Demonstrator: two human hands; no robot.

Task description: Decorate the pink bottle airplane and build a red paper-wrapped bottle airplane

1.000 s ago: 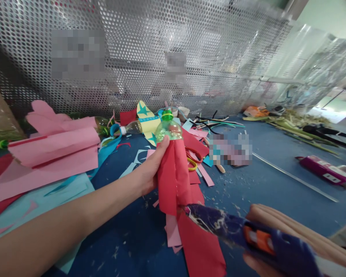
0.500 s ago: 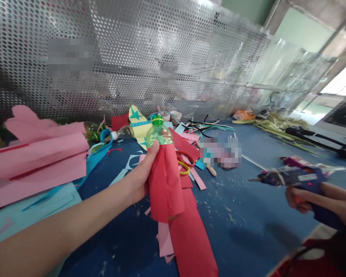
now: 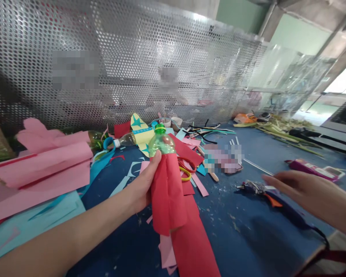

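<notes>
My left hand is closed round a green plastic bottle wrapped in red paper. The bottle stands upright, cap on top, with a lengthwise seam in the paper facing me. My right hand is empty, its fingers stretched out to the left. Just below that hand a dark blue hot glue gun with an orange trigger lies on its side on the table. A clear glue stick lies close by the fingertips.
Pink paper pieces and light blue sheets cover the left side. Scissors with red and yellow handles lie behind the bottle, near a phone. A purple tool lies at right. A perforated metal screen stands behind the table.
My right hand has let go of the glue gun, which now lies on the table. My left hand still holds the wrapped bottle, in nearly the same place.
</notes>
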